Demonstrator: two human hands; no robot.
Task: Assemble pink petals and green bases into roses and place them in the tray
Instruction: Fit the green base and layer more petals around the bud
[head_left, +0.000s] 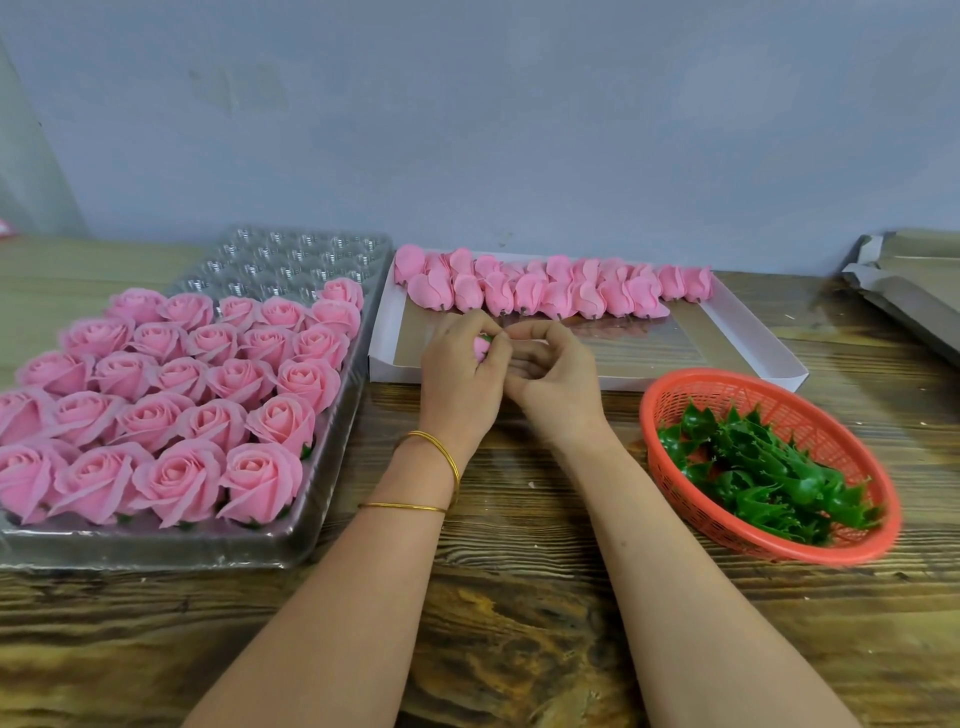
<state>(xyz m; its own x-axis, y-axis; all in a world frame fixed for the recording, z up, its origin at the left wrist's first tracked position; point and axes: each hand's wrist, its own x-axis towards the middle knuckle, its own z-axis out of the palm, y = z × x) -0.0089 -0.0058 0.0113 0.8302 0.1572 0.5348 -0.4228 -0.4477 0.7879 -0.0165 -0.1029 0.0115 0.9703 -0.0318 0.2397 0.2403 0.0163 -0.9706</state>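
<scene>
Bare tabletop (519, 597) between tray (156, 545) and basket (821, 421)

- About twenty-five roses (179, 478), in one tray (156, 545).
- Roughly twenty pink petals (530, 293), in one white box (753, 358).
- One orange basket (779, 379) of green bases (753, 467); I can't count them.
- Two gold bangles (452, 457) that I wear.

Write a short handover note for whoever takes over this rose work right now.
Left hand grips a half-made rose; right hand pinches its green end.
Finished roses fill the near rows of the clear tray; far cups empty.
Petal heads lie in the white box, green bases in the red basket.
Left: finish this rose, place it, continue with the rest.
</scene>
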